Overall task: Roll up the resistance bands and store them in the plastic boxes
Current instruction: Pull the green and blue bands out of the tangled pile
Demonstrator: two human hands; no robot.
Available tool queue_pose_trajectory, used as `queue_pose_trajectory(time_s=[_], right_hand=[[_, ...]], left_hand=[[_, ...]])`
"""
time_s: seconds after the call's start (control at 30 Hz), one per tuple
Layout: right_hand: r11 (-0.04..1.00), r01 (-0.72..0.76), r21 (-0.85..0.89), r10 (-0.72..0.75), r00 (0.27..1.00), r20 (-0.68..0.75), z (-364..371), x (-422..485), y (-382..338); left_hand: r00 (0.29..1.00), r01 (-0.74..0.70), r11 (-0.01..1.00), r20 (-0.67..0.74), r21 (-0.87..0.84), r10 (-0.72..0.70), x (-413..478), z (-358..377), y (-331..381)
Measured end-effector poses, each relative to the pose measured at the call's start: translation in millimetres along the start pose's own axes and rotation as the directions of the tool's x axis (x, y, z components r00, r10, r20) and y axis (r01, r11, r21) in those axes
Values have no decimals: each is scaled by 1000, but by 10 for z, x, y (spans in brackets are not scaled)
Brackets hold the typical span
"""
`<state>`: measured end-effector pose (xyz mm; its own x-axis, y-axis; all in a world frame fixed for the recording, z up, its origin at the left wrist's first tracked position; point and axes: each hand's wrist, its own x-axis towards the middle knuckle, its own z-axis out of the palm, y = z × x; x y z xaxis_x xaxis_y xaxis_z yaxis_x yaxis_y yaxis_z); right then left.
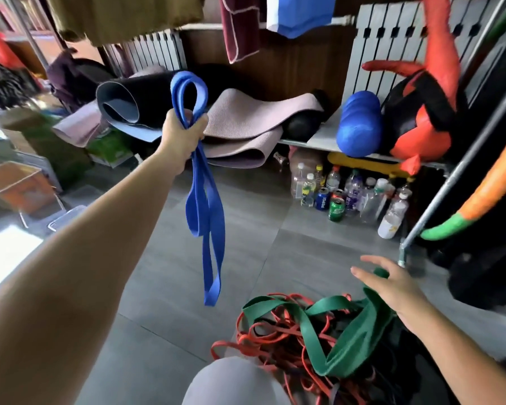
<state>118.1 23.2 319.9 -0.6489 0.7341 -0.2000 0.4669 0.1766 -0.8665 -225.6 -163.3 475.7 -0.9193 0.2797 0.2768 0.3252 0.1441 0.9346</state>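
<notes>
You are holding your left hand [184, 133] up and out to the far left of the middle, fingers and thumb curling tight round the blue resistance band [206, 206]. The band is folded several times: a short loop is standing up above your fist, and the longer loops are hanging straight down below it, clear of the grey floor [164, 287].

Your right hand [392, 285] is reaching out low on the near right, palm down, fingers straight and spread, gripping nothing. It is lying over a green band [342, 343], whose end is showing just beyond your fingertips; whether the palm is pressing on it, you cannot tell.

That green band is trailing across a tangled heap of thin red bands [263, 337] lying on the floor at the near middle, just beside your knee [234, 381].

At the left edge, clear plastic boxes [67, 217] are sitting on the floor, blurred, well apart from both hands. Rolled mats [245, 124] are lying along the far wall behind the blue band, and bottles and cans [348, 194] are standing on the floor under a shelf at the far right, below a blue foam roller [359, 124].
</notes>
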Motion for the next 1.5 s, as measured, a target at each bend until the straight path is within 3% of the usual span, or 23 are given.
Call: queue_pose_trajectory(time_s=[0.17, 0.3, 0.57, 0.63, 0.73, 0.8, 0.87, 0.93, 1.0, 1.07, 1.13, 1.2, 1.27, 1.43, 1.5], right_hand=[[999, -29, -23, 30, 998, 63, 124, 8, 10], [998, -61, 10, 59, 992, 112, 150, 16, 92], [992, -35, 122, 22, 994, 108, 215, 333, 111], [989, -21, 148, 11, 998, 70, 269, 428, 128], [985, -33, 169, 24, 998, 57, 369, 484, 107], [961, -54, 270, 44, 998, 42, 404, 488, 16], [905, -99, 414, 90, 995, 43, 411, 488, -110], [843, -130, 523, 106, 991, 75, 408, 474, -253], [768, -129, 627, 55, 989, 137, 367, 398, -440], [661, -134, 738, -10, 982, 187, 296, 297, -633], [538, -128, 833, -60, 980, 189, 179, 197, -794], [431, -118, 894, -63, 985, 160, 25, 140, -861], [392, -93, 915, -6, 995, 103, -139, 154, -824], [478, -100, 873, 350, 933, -85, -536, 312, -446], [678, -251, 691, 436, 894, -103, -520, 392, -145]], left_hand=[[996, 9, 964, 86, 264, -32, -6, 35, -715], [973, -4, 809, 189, 588, -133, -49, -2, -1481], [916, 347, 690, -72, 636, -395, -126, 116, -2256], [918, 309, 664, -32, 681, -395, -227, 223, -2308], [902, 118, 647, 191, 753, -386, -536, 549, -2221], [795, -60, 666, 440, 743, -419, -824, 847, -2057], [580, -240, 710, 684, 662, -441, -1167, 1152, -1824], [374, -321, 757, 811, 569, -450, -1486, 1402, -1579], [250, -310, 823, 876, 476, -413, -1762, 1593, -1387], [182, -160, 897, 905, 413, -384, -1969, 1697, -1306], [211, 35, 924, 901, 381, -380, -2082, 1698, -1264], [283, 130, 935, 891, 331, -354, -2137, 1657, -1206], [356, 192, 936, 867, 296, -347, -2167, 1645, -1106], [582, 250, 952, 759, 173, -291, -2221, 1604, -778], [661, 366, 931, 701, 10, -268, -2253, 1574, -597]])
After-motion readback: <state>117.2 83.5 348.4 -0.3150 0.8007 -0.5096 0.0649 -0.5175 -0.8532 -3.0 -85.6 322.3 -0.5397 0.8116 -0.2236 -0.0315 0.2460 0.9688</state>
